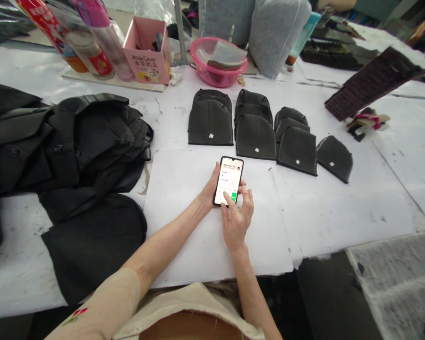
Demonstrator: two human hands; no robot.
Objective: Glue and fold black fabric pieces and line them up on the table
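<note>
My left hand (210, 188) is wrapped round a smartphone (228, 179), holding it over a white paper sheet (184, 189) with the lit screen facing up. My right hand (238, 218) hovers at the phone's lower edge, its fingers apart, with the thumb touching the screen. Just beyond the phone lie several black fabric pieces (255, 137) in overlapping rows, each with a small white tag.
A heap of black garments (74, 141) covers the table's left side. At the back stand a pink box (146, 52), a pink bowl (216, 63), bottles (92, 42) and grey cushions (276, 33). A dark panel (371, 82) lies at right; the table edge (340, 252) drops off near right.
</note>
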